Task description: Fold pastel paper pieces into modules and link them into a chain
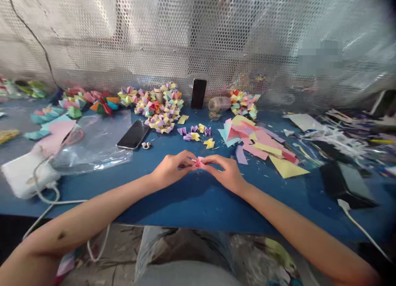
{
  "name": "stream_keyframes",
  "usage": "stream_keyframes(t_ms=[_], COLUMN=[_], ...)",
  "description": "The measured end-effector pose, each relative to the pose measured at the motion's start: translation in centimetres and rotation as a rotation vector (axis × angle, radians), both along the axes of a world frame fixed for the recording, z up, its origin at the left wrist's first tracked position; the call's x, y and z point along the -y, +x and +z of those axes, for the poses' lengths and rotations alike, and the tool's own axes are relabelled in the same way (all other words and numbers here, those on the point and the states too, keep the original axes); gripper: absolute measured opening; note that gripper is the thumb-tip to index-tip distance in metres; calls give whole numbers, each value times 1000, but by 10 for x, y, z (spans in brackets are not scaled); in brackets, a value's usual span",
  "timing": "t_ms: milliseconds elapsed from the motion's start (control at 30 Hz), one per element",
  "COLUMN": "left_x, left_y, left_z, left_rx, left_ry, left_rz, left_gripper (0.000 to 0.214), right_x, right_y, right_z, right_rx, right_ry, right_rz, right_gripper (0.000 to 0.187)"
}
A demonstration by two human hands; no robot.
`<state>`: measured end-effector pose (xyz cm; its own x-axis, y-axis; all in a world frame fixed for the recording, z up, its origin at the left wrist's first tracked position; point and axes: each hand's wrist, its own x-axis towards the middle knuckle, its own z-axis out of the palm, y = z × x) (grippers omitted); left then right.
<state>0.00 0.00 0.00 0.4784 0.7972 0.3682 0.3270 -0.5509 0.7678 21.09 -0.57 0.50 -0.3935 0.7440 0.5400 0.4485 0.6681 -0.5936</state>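
Nearest, the left hand (171,168) and the right hand (227,174) meet at the near middle of the blue table (192,199). Both pinch one small pink folded paper piece (199,162) between their fingertips. A little farther lie about seven loose purple and yellow folded pieces (194,133), with a fan of coloured paper sheets (260,144) to their right. There are two phones: one flat phone (133,134) on the left and one standing phone (198,93) against the far mesh wall (216,38).

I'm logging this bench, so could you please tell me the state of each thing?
pink paper piece, folded, pinched by left hand and right hand.
flat phone, screen dark, lying face up.
upright phone, screen dark, leaning on mesh wall.
clear jar, on its side.
paper squares, loose, fanned out.
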Motion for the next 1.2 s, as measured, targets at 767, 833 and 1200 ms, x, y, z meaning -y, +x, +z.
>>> stream_keyframes(t_ms=[767, 833, 1200], left_x=[8, 9, 12], left_y=[6, 6, 8], left_z=[15, 14, 14], left_rx=[246, 252, 231], left_ry=[-248, -262, -330], left_rz=[36, 35, 16], left_gripper=[21, 21, 23], right_x=[5, 5, 9], right_y=[-6, -7, -10], right_z=[7, 7, 9], right_rx=[-206, -216, -248], right_ry=[-213, -221, -253], right_rz=[56, 48, 28], right_gripper=[22, 21, 14])
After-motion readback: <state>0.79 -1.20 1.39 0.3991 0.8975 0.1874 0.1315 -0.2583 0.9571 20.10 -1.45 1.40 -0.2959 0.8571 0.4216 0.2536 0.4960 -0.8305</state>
